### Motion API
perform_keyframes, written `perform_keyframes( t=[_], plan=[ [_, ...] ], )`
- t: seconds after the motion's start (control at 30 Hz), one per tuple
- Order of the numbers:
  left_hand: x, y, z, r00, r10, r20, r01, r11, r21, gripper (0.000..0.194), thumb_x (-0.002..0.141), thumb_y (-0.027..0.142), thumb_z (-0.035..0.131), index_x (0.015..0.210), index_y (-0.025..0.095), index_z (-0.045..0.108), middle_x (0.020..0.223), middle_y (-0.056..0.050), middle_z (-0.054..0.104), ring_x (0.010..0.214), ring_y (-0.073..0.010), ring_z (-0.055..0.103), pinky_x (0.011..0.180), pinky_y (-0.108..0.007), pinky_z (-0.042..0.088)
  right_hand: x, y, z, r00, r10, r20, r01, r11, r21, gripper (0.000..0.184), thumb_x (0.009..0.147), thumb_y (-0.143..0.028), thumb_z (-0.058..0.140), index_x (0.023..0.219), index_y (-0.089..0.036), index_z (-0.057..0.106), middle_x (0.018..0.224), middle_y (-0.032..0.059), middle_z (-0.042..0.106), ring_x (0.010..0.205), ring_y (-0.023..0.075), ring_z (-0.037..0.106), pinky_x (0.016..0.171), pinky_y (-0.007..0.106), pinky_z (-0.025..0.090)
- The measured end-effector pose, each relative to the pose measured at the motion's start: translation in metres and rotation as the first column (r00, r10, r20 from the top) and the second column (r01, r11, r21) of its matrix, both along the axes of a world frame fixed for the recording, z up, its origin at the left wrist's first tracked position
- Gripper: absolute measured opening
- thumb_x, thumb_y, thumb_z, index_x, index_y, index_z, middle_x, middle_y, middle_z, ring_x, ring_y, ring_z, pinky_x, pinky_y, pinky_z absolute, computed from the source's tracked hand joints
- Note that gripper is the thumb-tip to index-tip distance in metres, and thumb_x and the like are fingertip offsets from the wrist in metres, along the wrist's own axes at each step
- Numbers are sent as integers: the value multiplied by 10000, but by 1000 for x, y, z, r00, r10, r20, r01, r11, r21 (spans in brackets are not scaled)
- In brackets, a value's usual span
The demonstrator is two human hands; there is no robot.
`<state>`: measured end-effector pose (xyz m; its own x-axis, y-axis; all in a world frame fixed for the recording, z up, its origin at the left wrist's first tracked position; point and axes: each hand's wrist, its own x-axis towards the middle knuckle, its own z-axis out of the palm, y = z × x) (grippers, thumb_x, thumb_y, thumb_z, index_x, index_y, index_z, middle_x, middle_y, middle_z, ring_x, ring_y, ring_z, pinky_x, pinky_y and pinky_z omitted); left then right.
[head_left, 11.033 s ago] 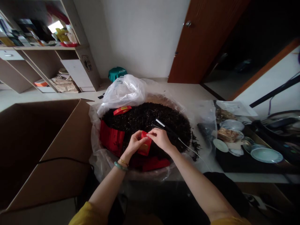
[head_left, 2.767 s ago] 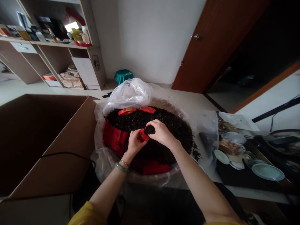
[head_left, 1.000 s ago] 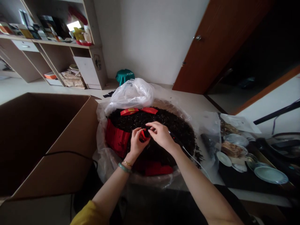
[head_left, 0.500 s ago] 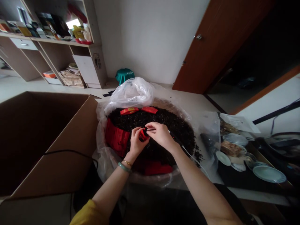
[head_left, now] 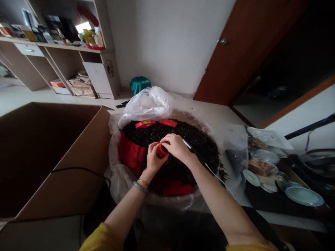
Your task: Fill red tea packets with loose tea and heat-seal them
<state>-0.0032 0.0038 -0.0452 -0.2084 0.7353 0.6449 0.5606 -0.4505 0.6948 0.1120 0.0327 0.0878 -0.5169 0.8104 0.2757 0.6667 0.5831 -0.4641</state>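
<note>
My left hand (head_left: 154, 158) is wrapped round a small red packet (head_left: 160, 152), whose mouth is spread and shows dark inside. My right hand (head_left: 176, 146) is closed in a pinch at the packet's upper rim; whatever its fingertips hold is hidden. Both hands are above a large heap of dark dried leaves (head_left: 201, 146), which look like tea, in a round container lined with clear plastic (head_left: 115, 184). A stack of flat red packets (head_left: 131, 153) lies on the leaves to the left, and more red packets (head_left: 178, 188) lie at the near edge.
Two filled-looking red packets (head_left: 145, 124) lie at the heap's far side. An open cardboard box (head_left: 68, 157) stands left. A white cord (head_left: 217, 179) runs down the right side. Lidded tubs (head_left: 303, 194) and bags stand further right. Behind are a desk (head_left: 96, 78) and a brown door (head_left: 230, 45).
My right fingertips, with dark bits at them before, have shifted slightly up and left over the packet's mouth. The packet's opening shows more. My left hand keeps its hold.
</note>
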Motion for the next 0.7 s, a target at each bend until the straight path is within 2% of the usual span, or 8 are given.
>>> perform_keyframes(
  t=[0.07, 0.13, 0.27, 0.33, 0.43, 0.53, 0.63, 0.7],
  plan=[
    [0, 0, 0, 1000, 1, 7, -1, 1000, -5, 484, 657, 212, 739, 1098, 204, 541, 1130, -85, 519, 1032, -229, 569, 813, -364, 559, 4, 0, 1, 995, -46, -92, 44, 999, -19, 170, 800, -79, 592, 815, -191, 720, 854, 39, 708, 785, 152, 640, 769, 267, 490],
    [0, 0, 0, 1000, -2, 9, 2, 1000, -14, 489, 658, 214, 738, 1104, 205, 537, 1138, -85, 516, 1036, -228, 568, 817, -363, 558, 8, -2, 1, 991, -76, -108, 71, 996, -49, 163, 800, -98, 602, 876, -187, 716, 854, 36, 701, 762, 144, 639, 744, 254, 489],
    [0, 0, 0, 1000, -12, -11, 12, 1000, -5, 506, 652, 212, 741, 1113, 201, 532, 1136, -87, 516, 1035, -229, 565, 823, -365, 555, 9, -3, -4, 997, -46, 59, 48, 998, -42, 237, 774, -155, 661, 1004, -189, 706, 925, 69, 670, 861, 180, 618, 813, 299, 474],
    [0, -1, 0, 1000, -20, -24, 20, 1000, -4, 511, 648, 215, 743, 1113, 201, 530, 1137, -88, 515, 1036, -232, 564, 826, -369, 554, 8, -1, -6, 994, -18, 105, 21, 1000, -22, 179, 793, -148, 641, 943, -196, 725, 915, 71, 658, 889, 186, 606, 840, 308, 461],
    [0, -1, 0, 1000, -16, -18, 16, 1000, -16, 508, 658, 218, 737, 1120, 200, 527, 1144, -92, 511, 1039, -233, 563, 833, -378, 551, 10, 0, -5, 999, -34, 20, 35, 999, -8, 140, 819, -137, 607, 844, -194, 732, 859, 54, 649, 834, 164, 606, 797, 279, 467],
    [0, -1, 1, 1000, -6, -4, 5, 1000, -26, 518, 658, 218, 739, 1130, 202, 527, 1137, -89, 511, 1040, -232, 562, 839, -377, 548, 14, -1, -2, 997, -66, -42, 65, 997, -31, 139, 816, -130, 603, 835, -196, 724, 822, 35, 644, 757, 141, 605, 749, 260, 472],
    [1, -1, 2, 1000, -17, -16, 16, 1000, -17, 529, 655, 208, 737, 1142, 199, 531, 1139, -91, 510, 1047, -232, 557, 861, -377, 538, 16, -2, -1, 996, -68, 54, 71, 996, -59, 239, 790, -151, 634, 1012, -208, 701, 882, 45, 638, 788, 151, 607, 753, 261, 467],
    [1, -1, 1, 999, -33, -40, 33, 999, 2, 543, 654, 200, 730, 1158, 200, 528, 1143, -91, 510, 1051, -231, 554, 882, -380, 527, 14, -2, -1, 986, -19, 166, 33, 996, -77, 312, 792, -146, 623, 1090, -219, 680, 930, 57, 629, 829, 161, 608, 764, 257, 458]
  ],
)
